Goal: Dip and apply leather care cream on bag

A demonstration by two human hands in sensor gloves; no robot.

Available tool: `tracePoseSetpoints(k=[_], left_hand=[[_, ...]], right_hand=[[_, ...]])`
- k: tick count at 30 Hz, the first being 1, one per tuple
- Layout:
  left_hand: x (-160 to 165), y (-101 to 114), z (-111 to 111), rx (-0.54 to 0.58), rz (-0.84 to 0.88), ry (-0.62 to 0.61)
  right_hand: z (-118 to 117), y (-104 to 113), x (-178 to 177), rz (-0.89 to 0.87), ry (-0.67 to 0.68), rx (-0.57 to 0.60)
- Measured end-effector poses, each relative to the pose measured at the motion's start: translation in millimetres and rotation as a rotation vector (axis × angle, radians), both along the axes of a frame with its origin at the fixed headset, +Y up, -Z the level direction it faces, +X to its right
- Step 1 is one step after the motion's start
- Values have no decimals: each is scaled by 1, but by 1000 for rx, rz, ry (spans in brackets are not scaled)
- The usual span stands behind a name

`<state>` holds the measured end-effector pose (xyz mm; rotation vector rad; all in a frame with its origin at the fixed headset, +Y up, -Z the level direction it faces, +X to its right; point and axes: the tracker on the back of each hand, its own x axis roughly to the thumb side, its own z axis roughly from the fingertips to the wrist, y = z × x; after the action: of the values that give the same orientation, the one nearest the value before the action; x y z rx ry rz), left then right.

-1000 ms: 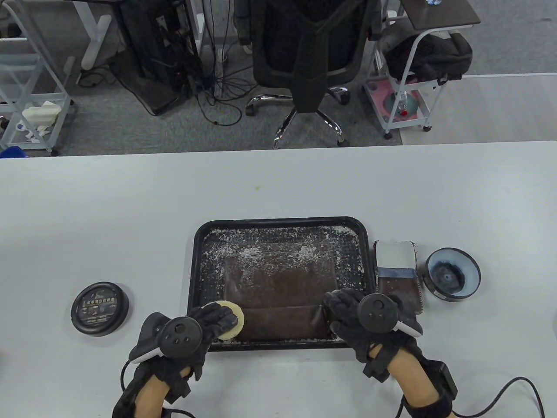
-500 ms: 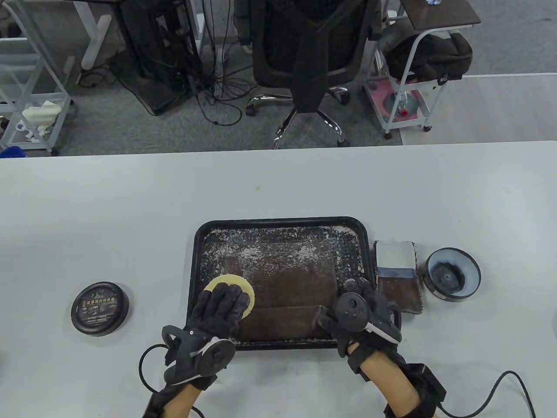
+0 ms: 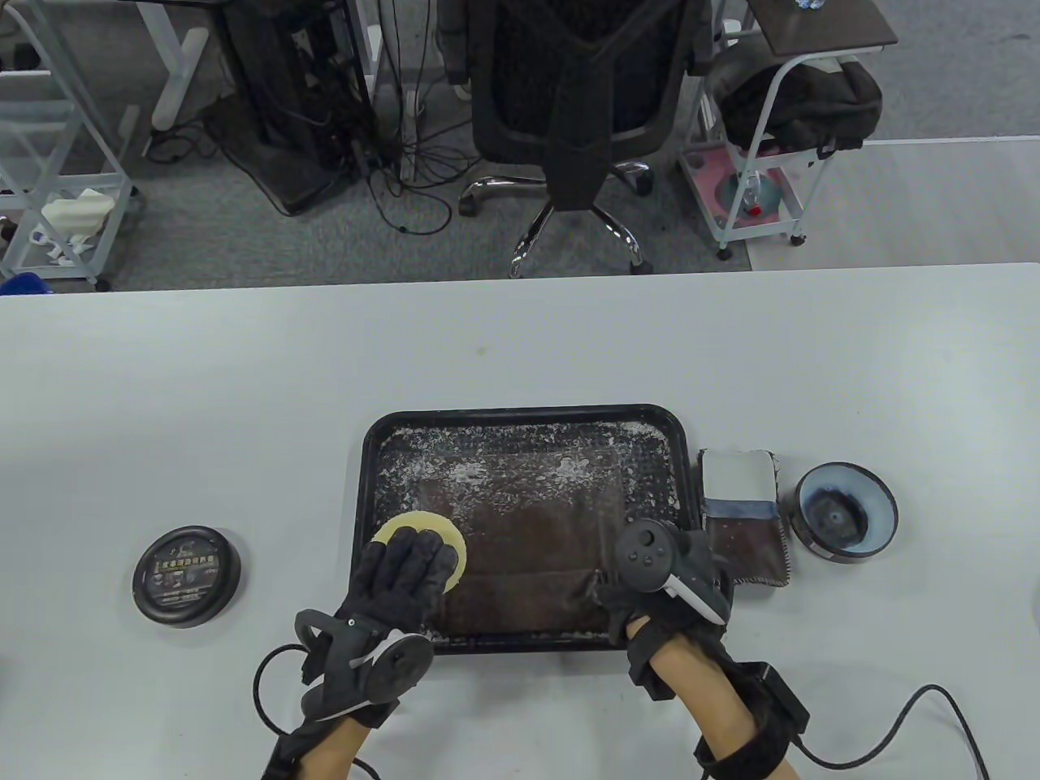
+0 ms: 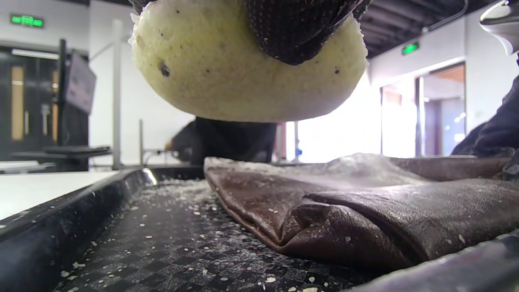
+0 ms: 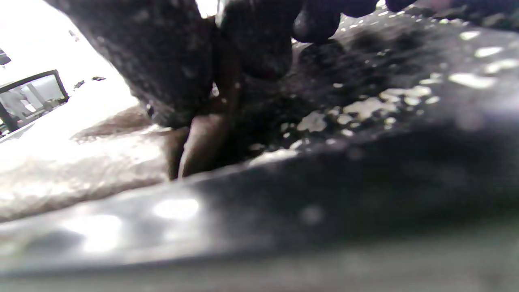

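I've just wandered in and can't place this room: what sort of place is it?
Most likely an office or lab set up for recording handwork. Beyond the white table stand a black office chair, a tangle of cables and wheeled carts; the left hand wears a sensor glove.
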<state>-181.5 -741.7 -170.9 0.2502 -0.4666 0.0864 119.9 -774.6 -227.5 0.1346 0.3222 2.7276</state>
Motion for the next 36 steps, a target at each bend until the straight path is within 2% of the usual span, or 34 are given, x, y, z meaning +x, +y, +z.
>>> tracePoseSetpoints(k=[2,11,19,28,36], left_hand=[[-1,0,0,-5,2,3],[-17,4,-3,18,47,51],[-25,1,-6,-6,48,67],[-29,2,-8,-6,56,84],[-30,1,-8,-8,56,93]], right_hand=[[1,4,-1,-36,7,28],[10,60,14,-216,-30,261],[7,93,31,-335,-79,295],[13,147,66,-238,-136,439],[17,177,89,-111,-187,478]])
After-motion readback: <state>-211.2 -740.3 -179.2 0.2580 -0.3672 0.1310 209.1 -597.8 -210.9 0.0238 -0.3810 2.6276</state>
